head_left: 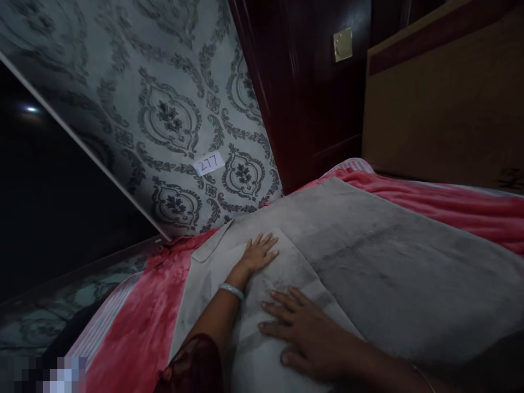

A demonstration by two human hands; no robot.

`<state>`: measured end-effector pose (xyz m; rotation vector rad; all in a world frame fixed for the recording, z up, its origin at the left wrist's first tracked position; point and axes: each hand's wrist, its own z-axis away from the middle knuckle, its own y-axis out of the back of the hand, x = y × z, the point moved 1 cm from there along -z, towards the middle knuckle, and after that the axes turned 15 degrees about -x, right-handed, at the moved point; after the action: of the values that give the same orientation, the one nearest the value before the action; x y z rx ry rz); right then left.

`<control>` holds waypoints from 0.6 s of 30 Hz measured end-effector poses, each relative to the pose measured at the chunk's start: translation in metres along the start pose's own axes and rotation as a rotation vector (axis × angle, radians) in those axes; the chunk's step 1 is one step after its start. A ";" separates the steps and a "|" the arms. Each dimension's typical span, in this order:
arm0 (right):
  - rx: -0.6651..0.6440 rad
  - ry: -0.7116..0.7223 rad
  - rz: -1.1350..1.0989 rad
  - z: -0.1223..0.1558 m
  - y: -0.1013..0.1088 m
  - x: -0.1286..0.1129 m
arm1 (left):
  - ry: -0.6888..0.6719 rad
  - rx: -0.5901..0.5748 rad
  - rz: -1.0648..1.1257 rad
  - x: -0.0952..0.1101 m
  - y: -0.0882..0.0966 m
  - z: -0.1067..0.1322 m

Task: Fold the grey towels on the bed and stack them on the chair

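Note:
A grey plush cloth [388, 256] lies spread out, with a folded-over strip [292, 267] along its left part. My left hand [258, 255] rests flat on this strip, fingers spread, a pale bangle around the wrist. Nearer to me, my right hand [305, 333] also lies palm down on the strip with its fingers apart. Neither hand grips anything. At the far left of the cloth, a corner flap [210, 248] is turned over. Under the cloth is a red blanket [139, 311], which shows on both sides.
Patterned wallpaper [172, 120] with a paper marked 277 [209, 162] rises behind. A dark red wooden panel [303, 93] bears a gold-coloured square plate [343, 45]. A large cardboard box [442, 103] stands at the back right. At left is a dark glossy panel [61, 191].

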<state>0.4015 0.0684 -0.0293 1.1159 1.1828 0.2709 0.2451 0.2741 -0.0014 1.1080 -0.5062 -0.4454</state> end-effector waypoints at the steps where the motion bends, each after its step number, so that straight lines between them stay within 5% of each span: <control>1: -0.006 0.003 -0.017 0.001 0.000 0.000 | 0.000 -0.001 0.007 -0.005 0.002 -0.008; 8: -0.021 -0.012 -0.073 0.002 0.004 -0.002 | -0.025 0.051 -0.011 -0.020 0.004 -0.025; 15: -0.074 -0.073 0.028 -0.001 0.006 -0.002 | 0.088 0.077 -0.029 0.013 0.014 -0.002; 18: -0.056 -0.069 0.066 -0.001 0.005 -0.004 | -0.022 0.064 0.092 0.028 0.005 0.031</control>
<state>0.4011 0.0688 -0.0232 1.1082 1.0729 0.3119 0.2498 0.2369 0.0187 1.1376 -0.5918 -0.3629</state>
